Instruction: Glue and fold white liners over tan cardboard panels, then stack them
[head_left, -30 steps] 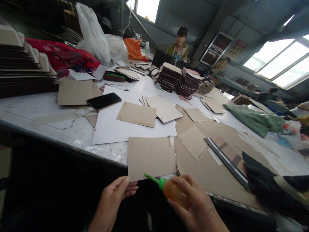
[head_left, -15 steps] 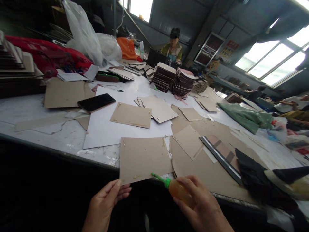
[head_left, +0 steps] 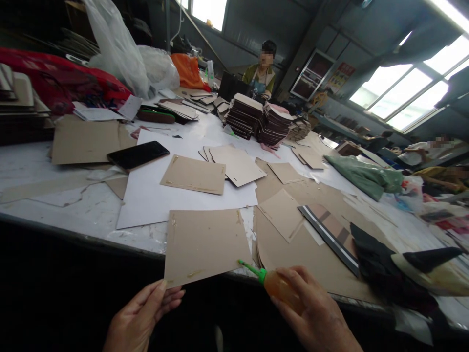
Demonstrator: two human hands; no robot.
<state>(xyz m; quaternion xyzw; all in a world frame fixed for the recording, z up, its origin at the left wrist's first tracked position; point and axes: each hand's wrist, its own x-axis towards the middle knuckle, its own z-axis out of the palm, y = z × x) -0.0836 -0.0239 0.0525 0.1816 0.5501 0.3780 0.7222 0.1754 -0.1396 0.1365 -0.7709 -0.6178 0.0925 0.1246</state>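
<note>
My left hand [head_left: 141, 318] pinches the near left corner of a brown cardboard sheet [head_left: 205, 244] that juts over the table's front edge. A wet line of glue runs along the sheet's near edge. My right hand [head_left: 315, 315] is wrapped around an orange glue bottle [head_left: 280, 288]. Its green nozzle [head_left: 251, 269] touches the sheet's near right corner.
Several more cardboard pieces [head_left: 194, 174] lie on white paper on the table [head_left: 84, 208], beside a black phone [head_left: 137, 154]. Dark stacks [head_left: 256, 120] stand further back, with a seated person [head_left: 262, 73] behind them. Black material [head_left: 384, 271] and a green bag [head_left: 366, 176] lie to the right.
The glue nozzle has travelled rightward along the sheet's near edge, from its middle to its right corner, leaving glue behind. My view has swung slightly to the right.
</note>
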